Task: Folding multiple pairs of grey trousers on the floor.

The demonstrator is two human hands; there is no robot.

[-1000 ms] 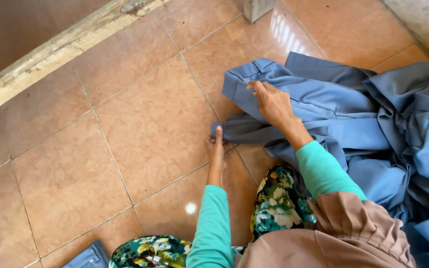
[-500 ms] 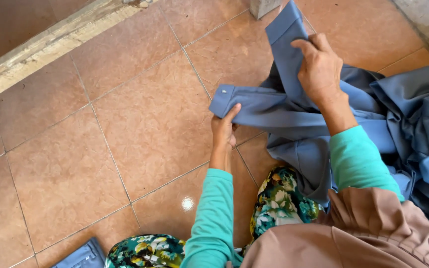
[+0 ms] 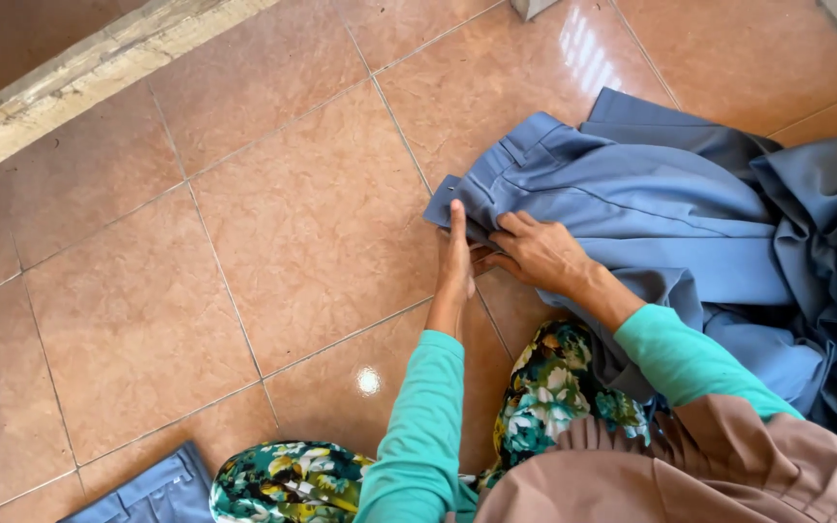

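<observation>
Fingers of the left hand (image 3: 455, 254) lie straight and together, pressed edge-down on the waistband tab of the blue-grey trousers (image 3: 632, 208); fingers of the right hand (image 3: 538, 254) are spread a little and flat on the cloth just beside it, gripping nothing that I can see. Half a second ago the right hand was raised, lifting a flap of the cloth off the floor; now that flap is down and both hands rest on the garment, so the waistband end lies flatter and squarer than it did; I judge the folding or smoothing step is under way, with the rest of the garment bunched and unsorted to the right.

The trousers lie on the tiled floor (image 3: 244, 252), right of centre, their waistband corner pointing left and touching both hands; more of the same blue-grey cloth is heaped at the far right edge. Floor tiles are glossy, reddish-brown, with pale grout lines and a bright spot of reflected light near the person's knee; a raised concrete kerb (image 3: 79, 82) runs along the far left; another folded blue-grey piece (image 3: 152, 489) lies at the near left edge, well apart from the hands.
</observation>
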